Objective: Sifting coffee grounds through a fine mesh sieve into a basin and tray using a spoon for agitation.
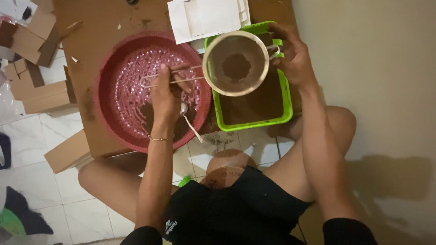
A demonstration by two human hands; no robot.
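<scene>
Left hand [165, 93] gripped the sieve [235, 63] handle (axis 3 o'clock); right hand [293, 56] clasped its far rim above the green tray [286, 97].

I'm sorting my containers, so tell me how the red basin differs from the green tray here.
The red basin is round with a bumpy, studded floor; the green tray is rectangular with straight walls. The basin holds only a small patch of brown powder near a spoon, while the tray's floor is covered in it. A sieve is held over the tray, not the basin. Both sit on brown cardboard.
</scene>
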